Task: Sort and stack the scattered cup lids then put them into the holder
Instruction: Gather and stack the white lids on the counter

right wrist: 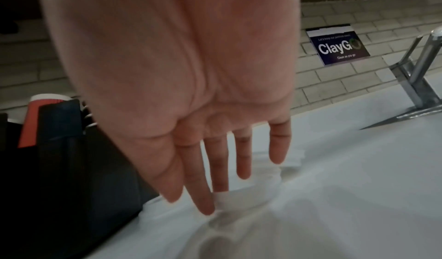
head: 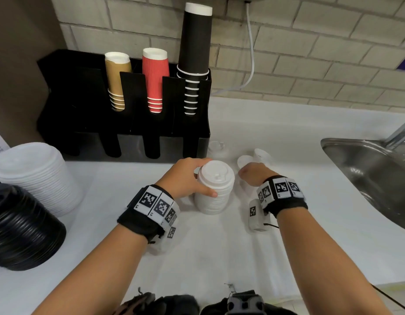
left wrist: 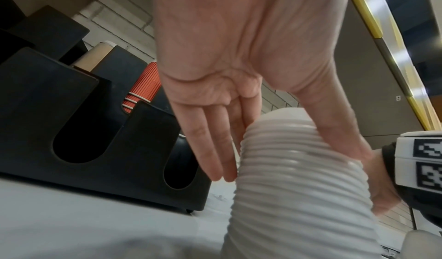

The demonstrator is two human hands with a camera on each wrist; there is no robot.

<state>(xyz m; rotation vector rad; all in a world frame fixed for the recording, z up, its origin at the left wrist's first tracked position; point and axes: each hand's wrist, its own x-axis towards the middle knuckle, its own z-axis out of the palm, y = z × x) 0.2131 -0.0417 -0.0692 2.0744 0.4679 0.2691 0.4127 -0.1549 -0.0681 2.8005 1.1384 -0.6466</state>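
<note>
On the white counter (head: 288,189), just in front of the black cup holder (head: 87,133), stands a tall stack of small white lids (head: 214,189), upright. L hand (head: 185,178) grasps it near the top: thumb on the near side, fingers round the far side, palm against the stack per the L wrist view. R hand (head: 254,171) is stretched forward w/ fingers straight and relaxed, holding nothing; fingertips (right wrist: 205,206) come down at the loose white lids (head: 254,158) lying near the holder's R end, though actual contact can't be told. Holder keeps 3 cup stacks upright: tan (head: 116,80), red (head: 155,80), black (head: 196,53). Far L sit a wide white lid stack (head: 35,176) and a black lid stack (head: 24,230). Steel sink (head: 367,173) is off to the R.
</note>
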